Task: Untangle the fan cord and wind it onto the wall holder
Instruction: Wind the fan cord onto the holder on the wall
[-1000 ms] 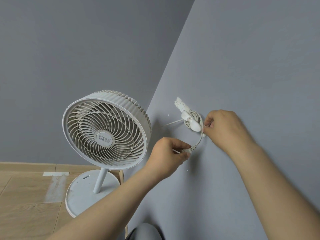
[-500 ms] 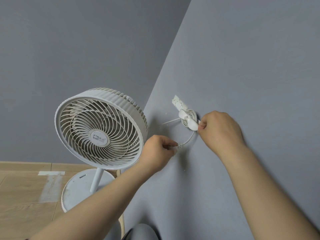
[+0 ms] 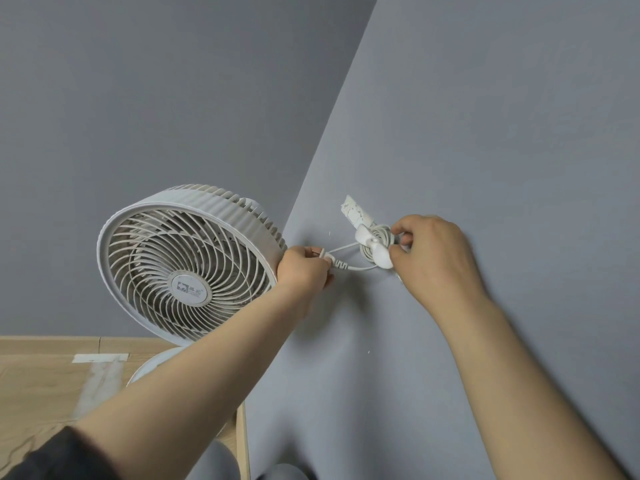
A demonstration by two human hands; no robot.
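The white plastic wall holder (image 3: 375, 247) sits on the matte grey wall (image 3: 485, 133) near the corner, w/ thin white fan cord (image 3: 372, 237) coiled round it. Left hand (image 3: 304, 270), arm stretched out, pinches the ribbed plug (image 3: 330, 259) closed. Right hand (image 3: 433, 258), fingers curled, grips the coil at the holder, beside the round slatted fan (image 3: 187, 261).

- Left hand (image 3: 304, 268): arm reaching up and forward, forearm bare, dark sleeve at the elbow; fingers curled, thumb and forefinger pinched closed.
- Right hand (image 3: 433, 258): arm extended, bare; back of hand up, fingertips (image 3: 398, 252) bunched in a pinch.
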